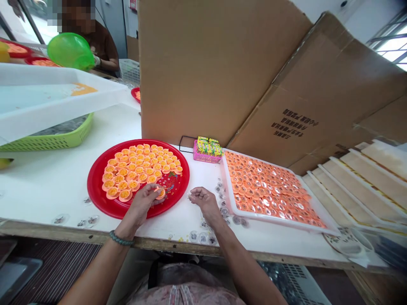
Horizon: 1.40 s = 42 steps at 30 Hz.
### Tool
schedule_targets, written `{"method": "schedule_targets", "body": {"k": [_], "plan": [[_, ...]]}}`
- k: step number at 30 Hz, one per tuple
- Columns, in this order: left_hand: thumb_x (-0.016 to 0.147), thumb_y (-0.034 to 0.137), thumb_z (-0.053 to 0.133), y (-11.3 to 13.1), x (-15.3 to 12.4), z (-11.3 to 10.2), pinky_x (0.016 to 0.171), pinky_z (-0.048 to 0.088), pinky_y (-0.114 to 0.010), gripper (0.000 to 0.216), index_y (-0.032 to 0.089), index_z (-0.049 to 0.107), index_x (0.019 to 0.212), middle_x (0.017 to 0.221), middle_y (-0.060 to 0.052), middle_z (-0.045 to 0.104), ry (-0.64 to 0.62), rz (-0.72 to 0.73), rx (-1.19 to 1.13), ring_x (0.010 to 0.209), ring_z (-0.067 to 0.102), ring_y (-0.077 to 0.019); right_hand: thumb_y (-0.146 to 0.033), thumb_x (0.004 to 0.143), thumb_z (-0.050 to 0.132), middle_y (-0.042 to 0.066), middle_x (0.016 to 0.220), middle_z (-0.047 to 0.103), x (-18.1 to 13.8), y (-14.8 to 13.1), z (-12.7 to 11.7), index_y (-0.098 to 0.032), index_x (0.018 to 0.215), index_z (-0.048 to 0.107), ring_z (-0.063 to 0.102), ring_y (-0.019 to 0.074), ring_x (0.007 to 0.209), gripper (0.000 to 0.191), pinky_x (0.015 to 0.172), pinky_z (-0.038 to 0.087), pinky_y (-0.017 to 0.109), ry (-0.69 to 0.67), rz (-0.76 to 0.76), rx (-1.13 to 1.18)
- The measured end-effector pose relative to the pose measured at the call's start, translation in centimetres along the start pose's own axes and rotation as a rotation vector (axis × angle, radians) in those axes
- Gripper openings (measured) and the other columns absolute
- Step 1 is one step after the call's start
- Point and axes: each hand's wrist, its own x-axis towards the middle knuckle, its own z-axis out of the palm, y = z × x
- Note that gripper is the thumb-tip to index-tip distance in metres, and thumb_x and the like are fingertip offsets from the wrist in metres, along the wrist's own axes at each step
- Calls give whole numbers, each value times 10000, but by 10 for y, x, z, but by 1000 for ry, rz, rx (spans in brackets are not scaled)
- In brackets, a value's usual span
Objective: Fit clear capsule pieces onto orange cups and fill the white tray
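My left hand (143, 204) pinches a small orange round piece (161, 194) with a yellow centre, above the right front part of a red round tray (104, 203). Rows of similar orange pieces (131, 167) cover much of that tray; some bare red with a printed pattern shows at its right. To the right of the tray, over the white table (187, 220), my right hand (205, 203) has its fingertips drawn together on a small clear piece (190, 196), its outline hard to make out. Clear round discs (202, 237) with dark prints lie scattered near this hand.
A white tray (226, 186) full of orange pieces under shiny clear discs stands right, beside stacked white trays (349, 186). Behind are a pink basket (206, 158) of small yellow-green packets and tall cardboard (206, 72). A person (106, 46) with a green balloon (70, 51) is back left.
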Motion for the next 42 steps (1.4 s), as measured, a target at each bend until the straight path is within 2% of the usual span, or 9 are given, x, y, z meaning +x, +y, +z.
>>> {"method": "schedule_targets", "body": {"k": [4,8,15,18,22,28,33,36,42], "plan": [[575,377,793,0,-1,1,695,541,-288,408,157,566,832,759,-11,656,-14,16,2,729,641,-169,-314,654,737,4,753,647,3,-3,11,-194,828,669,580,130,701,223,681,465,272,-9,-12,23],[584,405,785,2,-2,2,714,534,-301,422,148,590,856,774,-19,661,-36,21,10,709,638,-164,-289,692,698,11,785,635,10,-9,24,-194,820,693,586,142,737,159,727,461,280,-84,-96,-103],[610,367,783,6,-8,2,803,504,-335,467,147,620,989,893,-61,682,-130,15,47,856,635,-209,-262,723,651,-25,687,610,29,-30,45,-179,773,629,573,123,668,99,666,462,250,-362,-92,-239],[631,335,770,4,-8,0,822,491,-355,467,150,624,1034,890,-69,690,-169,28,89,860,638,-226,-186,741,618,-2,763,623,40,-30,48,-175,755,651,585,133,707,37,686,466,264,-452,-176,-364],[642,289,750,3,-7,-1,818,486,-340,415,169,655,1028,913,-64,698,-234,57,112,855,637,-227,-59,749,575,5,802,616,52,-26,54,-188,752,674,580,135,757,163,729,459,272,-509,-319,-559],[620,277,760,5,-7,1,806,499,-357,424,171,667,1020,882,-55,695,-218,31,71,853,633,-231,-25,746,555,10,821,613,53,-30,62,-179,818,653,576,136,774,197,728,465,270,-484,-361,-629],[591,303,785,7,-8,2,805,500,-360,417,164,667,966,890,-54,692,-167,9,-11,819,636,-211,-157,799,572,38,1024,632,31,-26,57,-216,1146,543,606,155,918,353,833,490,312,-360,-349,-452],[601,321,781,7,-7,3,772,503,-330,405,156,667,953,896,-63,694,-164,16,-11,817,631,-205,-199,738,662,51,1116,616,18,-13,58,-243,1272,449,597,180,984,576,892,480,348,-273,-405,-520],[652,335,752,5,-7,2,795,496,-316,381,158,677,981,911,-59,699,-193,38,-8,796,631,-186,-115,782,563,69,1152,622,13,6,70,-239,1319,413,581,193,1056,571,946,465,362,-169,-548,-647]]}}
